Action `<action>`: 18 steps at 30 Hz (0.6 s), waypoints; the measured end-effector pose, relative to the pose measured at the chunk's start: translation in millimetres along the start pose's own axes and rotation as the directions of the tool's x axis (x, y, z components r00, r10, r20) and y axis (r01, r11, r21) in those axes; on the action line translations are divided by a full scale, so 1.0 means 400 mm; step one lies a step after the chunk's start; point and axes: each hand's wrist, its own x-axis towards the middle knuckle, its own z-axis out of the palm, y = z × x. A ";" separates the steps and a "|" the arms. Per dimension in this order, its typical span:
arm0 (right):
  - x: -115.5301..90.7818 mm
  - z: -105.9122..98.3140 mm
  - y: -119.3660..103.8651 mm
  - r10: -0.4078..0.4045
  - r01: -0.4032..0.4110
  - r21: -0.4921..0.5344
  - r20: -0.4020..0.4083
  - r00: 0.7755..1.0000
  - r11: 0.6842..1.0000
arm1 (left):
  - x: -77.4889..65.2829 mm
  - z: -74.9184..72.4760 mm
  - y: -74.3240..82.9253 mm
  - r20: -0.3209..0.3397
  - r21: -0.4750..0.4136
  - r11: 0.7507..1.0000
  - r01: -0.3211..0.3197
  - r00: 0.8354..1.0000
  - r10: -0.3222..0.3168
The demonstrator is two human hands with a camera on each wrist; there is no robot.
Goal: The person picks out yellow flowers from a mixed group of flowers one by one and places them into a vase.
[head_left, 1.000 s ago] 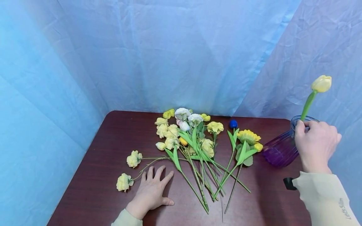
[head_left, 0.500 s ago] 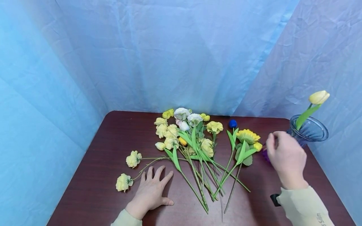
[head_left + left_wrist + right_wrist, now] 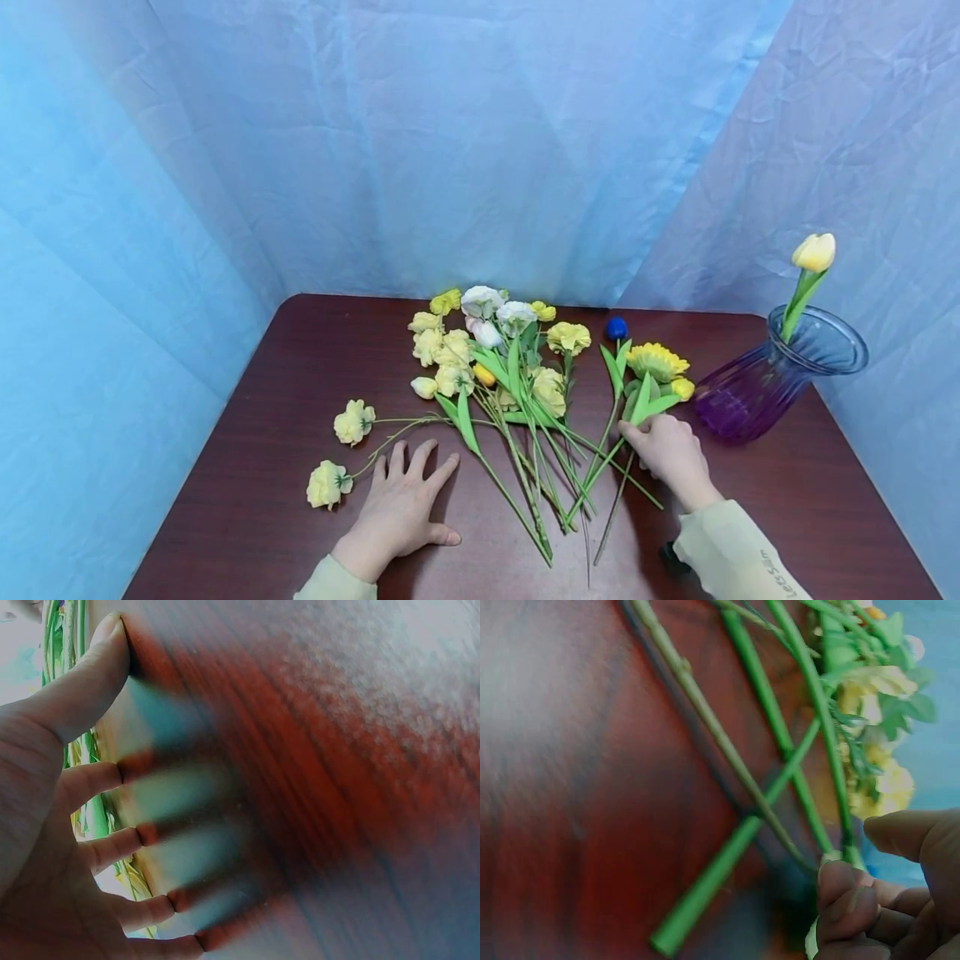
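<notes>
Right hand: at the leafy upper stem of the yellow tulip, the right hand (image 3: 670,454) has its fingers curled and its thumb standing off from them in the wrist view; whether it grips the stem yet I cannot tell.
Yellow tulip: the yellow tulip (image 3: 682,388) lies on the table (image 3: 757,508), its bloom just beside the yellow daisy-like flower (image 3: 657,362) (the two could easily lift together).
Crossing stems: the tulip's stem crosses others below the right hand, so the best pick-up would be a light pinch on this one stem alone, then a slow lift clear of the blue tulip (image 3: 617,328) and its neighbours.
Left hand: the left hand (image 3: 397,508) is spread wide with fingertips on the table, holding nothing, near the stems of two loose pale yellow blooms (image 3: 355,422); it would serve well to steady the heap (image 3: 456,348).
Glass vase: the purple-and-blue glass vase (image 3: 738,404) stands at the far right, a pale tulip (image 3: 815,252) in its mouth. Should the stem go there, lower it end first, leaving that tulip unjostled.
</notes>
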 end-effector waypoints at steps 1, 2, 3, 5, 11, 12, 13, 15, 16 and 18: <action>0.001 0.007 0.000 0.014 -0.014 0.011 0.009 1.000 1.000 | 0.000 -0.001 0.000 0.002 -0.002 1.000 0.001 1.000 -0.001; 0.001 0.012 0.001 0.022 -0.022 0.022 0.015 1.000 0.999 | 0.000 -0.001 0.001 0.003 -0.004 1.000 0.001 1.000 -0.001; 0.001 0.016 0.001 0.026 -0.027 0.031 0.016 1.000 0.999 | 0.001 -0.001 0.001 0.004 -0.006 1.000 0.001 1.000 -0.001; 0.002 0.023 0.002 0.023 -0.023 0.045 0.008 1.000 0.999 | 0.001 -0.002 0.001 0.005 -0.009 1.000 0.002 1.000 -0.002; 0.003 0.033 0.005 0.053 -0.053 0.256 0.006 0.999 0.965 | 0.001 -0.002 0.001 0.007 -0.008 1.000 0.002 1.000 -0.002; 0.003 0.034 0.005 0.071 -0.071 0.312 0.010 0.997 0.947 | 0.001 -0.002 0.001 0.007 -0.007 1.000 0.001 1.000 -0.001; 0.002 0.034 0.005 0.092 -0.092 0.373 0.017 0.996 0.923 | 0.001 -0.003 0.001 0.007 -0.005 1.000 0.001 1.000 -0.001; 0.001 0.034 0.005 0.120 -0.116 0.465 0.022 0.993 0.878 | 0.000 -0.003 0.001 0.006 0.000 1.000 0.001 1.000 -0.001; 0.001 0.034 0.003 0.135 -0.129 0.500 0.024 0.991 0.856 | -0.001 -0.004 0.002 0.006 0.002 1.000 0.002 1.000 -0.002; -0.002 0.032 -0.001 0.159 -0.149 0.567 0.032 0.987 0.810 | -0.002 -0.004 0.002 0.007 0.005 1.000 0.001 1.000 -0.001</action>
